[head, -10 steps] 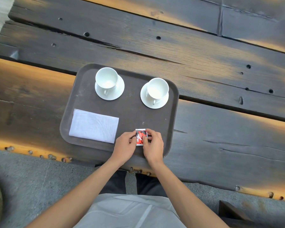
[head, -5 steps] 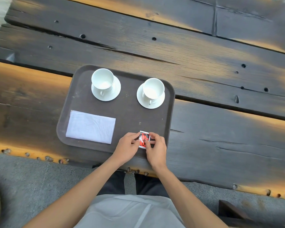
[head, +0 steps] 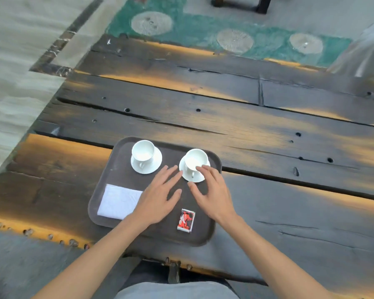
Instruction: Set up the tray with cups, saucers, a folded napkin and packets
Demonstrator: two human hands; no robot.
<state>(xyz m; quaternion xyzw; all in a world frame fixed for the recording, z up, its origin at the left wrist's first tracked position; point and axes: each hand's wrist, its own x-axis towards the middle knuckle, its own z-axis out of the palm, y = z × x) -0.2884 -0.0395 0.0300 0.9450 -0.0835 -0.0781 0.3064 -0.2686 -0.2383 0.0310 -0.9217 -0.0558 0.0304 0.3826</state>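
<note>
A dark brown tray (head: 108, 180) lies on the wooden table. At its back stand two white cups on saucers, the left cup (head: 143, 153) and the right cup (head: 194, 160). A folded white napkin (head: 117, 200) lies at the tray's front left. A red and black packet (head: 186, 220) lies flat at the front, with no hand on it. My left hand (head: 160, 195) hovers open over the tray's middle, fingers spread. My right hand (head: 212, 190) is open too, its fingertips at the near rim of the right cup and saucer.
The table (head: 268, 147) is made of dark, worn planks with holes and cracks; its near edge runs just in front of the tray. Beyond the far edge lies a green mat (head: 225, 29) with round pads and a piece of dark furniture (head: 240, 3).
Both hands let go of the packet, which now lies on the tray, and moved forward toward the right cup. The camera tilted up, showing more of the table and floor.
</note>
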